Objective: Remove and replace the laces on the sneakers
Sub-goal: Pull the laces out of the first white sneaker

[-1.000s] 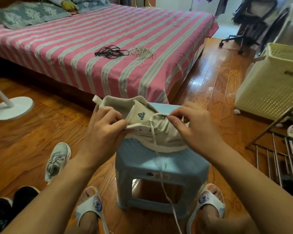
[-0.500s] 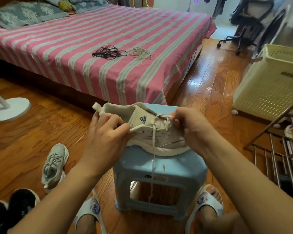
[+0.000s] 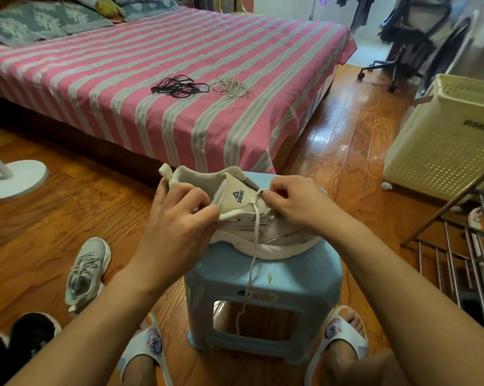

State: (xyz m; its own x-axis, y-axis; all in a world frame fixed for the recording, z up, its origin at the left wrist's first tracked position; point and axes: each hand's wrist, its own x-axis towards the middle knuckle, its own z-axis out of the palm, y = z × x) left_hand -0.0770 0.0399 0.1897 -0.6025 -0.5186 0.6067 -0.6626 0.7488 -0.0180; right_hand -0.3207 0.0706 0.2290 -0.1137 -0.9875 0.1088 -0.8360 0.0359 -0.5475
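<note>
A white sneaker [image 3: 266, 232] lies on its side on a light blue plastic stool [image 3: 266, 277], its tongue with a blue logo facing me. My left hand [image 3: 176, 215] grips the sneaker's collar and upper edge. My right hand [image 3: 296, 201] pinches the white lace [image 3: 254, 246] at the eyelets; the lace's free end hangs down over the stool's front. A bundle of black laces [image 3: 179, 86] and a bundle of beige laces [image 3: 232, 87] lie on the pink striped bed. A second grey-white sneaker [image 3: 86, 271] lies on the floor to my left.
The pink striped bed [image 3: 123, 79] fills the space behind the stool. A cream laundry basket [image 3: 447, 140] and a metal rack [image 3: 464, 260] stand to the right. A white fan base [image 3: 15, 178] sits left. Dark slippers [image 3: 18, 346] lie bottom left; my feet wear white slides.
My right hand has moved left along the sneaker towards the tongue and now pinches the lace at the upper eyelets. The hanging lace end has shortened. My left hand keeps its grip.
</note>
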